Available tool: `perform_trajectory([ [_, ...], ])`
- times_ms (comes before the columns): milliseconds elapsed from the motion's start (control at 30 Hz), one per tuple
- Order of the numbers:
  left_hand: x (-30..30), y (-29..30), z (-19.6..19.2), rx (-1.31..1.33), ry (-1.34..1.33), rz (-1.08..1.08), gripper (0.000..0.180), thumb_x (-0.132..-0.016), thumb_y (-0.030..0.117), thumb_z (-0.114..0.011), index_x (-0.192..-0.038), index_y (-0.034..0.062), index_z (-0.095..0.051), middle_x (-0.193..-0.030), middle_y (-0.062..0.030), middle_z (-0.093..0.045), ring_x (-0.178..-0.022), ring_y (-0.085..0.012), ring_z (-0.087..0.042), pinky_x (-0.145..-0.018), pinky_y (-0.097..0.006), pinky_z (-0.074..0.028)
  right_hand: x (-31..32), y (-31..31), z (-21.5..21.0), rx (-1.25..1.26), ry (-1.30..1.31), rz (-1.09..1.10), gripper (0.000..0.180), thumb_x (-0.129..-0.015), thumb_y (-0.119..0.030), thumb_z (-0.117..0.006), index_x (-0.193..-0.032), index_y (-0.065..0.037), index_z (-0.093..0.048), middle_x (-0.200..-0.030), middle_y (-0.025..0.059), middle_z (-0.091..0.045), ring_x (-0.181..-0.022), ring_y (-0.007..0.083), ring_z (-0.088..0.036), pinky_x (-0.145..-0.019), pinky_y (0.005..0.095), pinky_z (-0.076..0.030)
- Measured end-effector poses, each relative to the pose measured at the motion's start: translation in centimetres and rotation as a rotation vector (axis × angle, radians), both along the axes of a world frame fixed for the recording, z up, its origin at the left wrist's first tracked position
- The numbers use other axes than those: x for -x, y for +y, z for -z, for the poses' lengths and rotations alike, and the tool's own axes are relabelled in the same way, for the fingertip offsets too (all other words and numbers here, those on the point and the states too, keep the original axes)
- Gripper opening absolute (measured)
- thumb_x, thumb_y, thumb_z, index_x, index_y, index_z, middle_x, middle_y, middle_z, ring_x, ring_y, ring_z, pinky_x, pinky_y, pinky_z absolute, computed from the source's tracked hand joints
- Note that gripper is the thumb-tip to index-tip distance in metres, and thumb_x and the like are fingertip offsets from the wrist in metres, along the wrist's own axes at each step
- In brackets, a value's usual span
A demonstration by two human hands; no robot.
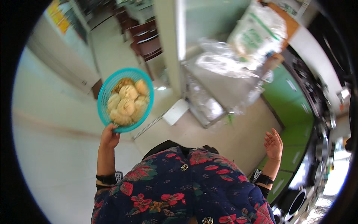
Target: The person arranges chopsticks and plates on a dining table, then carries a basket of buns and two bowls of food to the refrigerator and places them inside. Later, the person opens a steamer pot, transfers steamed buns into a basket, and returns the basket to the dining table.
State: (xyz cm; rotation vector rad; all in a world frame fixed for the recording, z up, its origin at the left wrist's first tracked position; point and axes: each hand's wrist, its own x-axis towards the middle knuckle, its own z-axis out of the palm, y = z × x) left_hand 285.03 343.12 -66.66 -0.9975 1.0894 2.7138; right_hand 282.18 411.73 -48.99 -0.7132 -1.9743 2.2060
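My left hand (109, 136) grips the near rim of a round teal plastic basket (104, 98) and holds it up at my left. Several pale yellow-brown buns (126, 101) are piled inside the basket. My right hand (274, 145) hangs free at my right side, palm open and fingers spread, touching nothing. Dark bands sit on both wrists. Below the hands, a dark blue floral garment (186, 183) fills the lower middle of the view.
A metal counter (218, 86) draped in clear plastic stands ahead, with a large white sack (257, 35) on it. Green cabinets (294, 108) and a dark worktop run along the right. A pale wall is at left, brown chairs (147, 41) further off.
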Motion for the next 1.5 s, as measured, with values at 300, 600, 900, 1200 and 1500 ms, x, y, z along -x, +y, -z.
perform_trajectory([
  [300,-2.1,-5.9,0.6,-0.03,-0.269,-0.253,0.021,-0.076,0.004,-0.055,-0.098,0.0057,-0.055,-0.079,0.0008,-0.061,-0.052,-0.0079,-0.054,-0.037,-0.016,-0.042,17.2,-20.3,4.2,-0.212,-0.27,-0.803,0.04,-0.093,-0.02,-0.056,-0.128,-0.001,-0.051,-0.1,0.0092,-0.066,-0.087,0.0152,-0.063,-0.072,0.025,-0.048],
  [600,-0.2,-8.6,5.6,0.034,-0.445,-0.345,0.026,-0.074,0.002,-0.055,-0.1,0.001,-0.057,-0.076,-0.0028,-0.062,-0.047,-0.0113,-0.054,-0.035,-0.02,-0.041,30.6,-36.8,11.8,-0.226,-0.372,-1.183,0.043,-0.091,-0.023,-0.058,-0.129,-0.004,-0.051,-0.103,0.0077,-0.065,-0.087,0.0151,-0.063,-0.073,0.0263,-0.048],
  [900,-0.9,-6.6,7.4,0.029,-0.152,-0.408,0.033,-0.074,0.001,-0.052,-0.107,0.0002,-0.054,-0.081,-0.0054,-0.062,-0.048,-0.0118,-0.055,-0.037,-0.02,-0.044,32.4,-43.8,9.8,-0.251,-0.201,-1.3,0.04,-0.091,-0.021,-0.059,-0.127,-0.004,-0.053,-0.102,0.0085,-0.065,-0.085,0.014,-0.063,-0.071,0.0245,-0.049],
  [1200,-1.9,-4.0,9.5,0.082,-0.113,-0.514,0.023,-0.074,0.002,-0.054,-0.097,0.003,-0.057,-0.074,-0.0037,-0.059,-0.046,-0.0111,-0.052,-0.038,-0.021,-0.042,31.0,-44.6,11.0,-0.107,0.039,-1.394,0.037,-0.091,-0.015,-0.058,-0.125,-0.002,-0.053,-0.103,0.0092,-0.066,-0.087,0.0142,-0.065,-0.07,0.0249,-0.052],
  [1500,-1.7,-2.5,10.5,0.075,-0.105,-0.643,0.031,-0.074,0.002,-0.053,-0.105,0.0007,-0.057,-0.086,-0.0059,-0.062,-0.058,-0.0145,-0.057,-0.038,-0.021,-0.039,34.8,-39.6,10.8,-0.146,0.151,-1.299,0.042,-0.09,-0.014,-0.058,-0.129,-0.003,-0.049,-0.106,0.0112,-0.064,-0.085,0.0162,-0.065,-0.068,0.0252,-0.053],
])
